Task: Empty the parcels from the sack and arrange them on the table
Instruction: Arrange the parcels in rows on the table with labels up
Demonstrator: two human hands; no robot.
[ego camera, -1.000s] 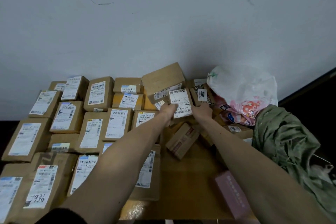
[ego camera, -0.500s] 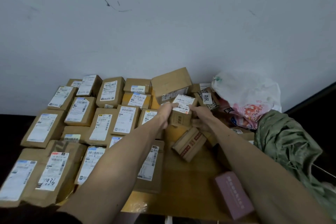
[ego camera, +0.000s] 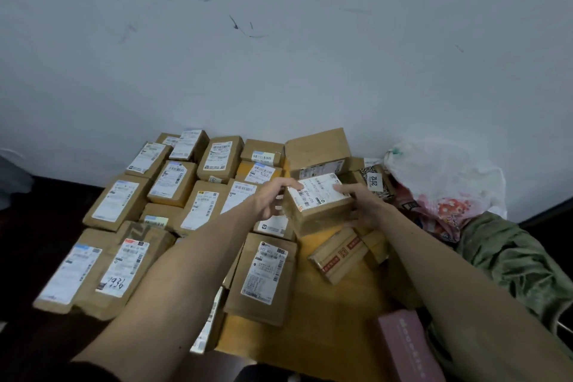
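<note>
Box (ego camera: 319, 206) turned label-up, gripped between outstretched hands (ego camera: 363, 211).

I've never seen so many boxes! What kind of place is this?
Likely a parcel sorting room: rows of labelled cardboard parcels cover a table against a plain wall, and a green sack lies beside them.

Reaches forward with both bare forearms, drawn in from the lower corners toward the middle, wrists nearly straight. Grips a small parcel (ego camera: 322, 211) between the two hands, lifted. Holds with the left hand (ego camera: 273, 198) at its left end, fingertips on the top edge, and with the right hand (ego camera: 362, 208) at its right end, forefinger across the top, thumb low on the near face.
</note>
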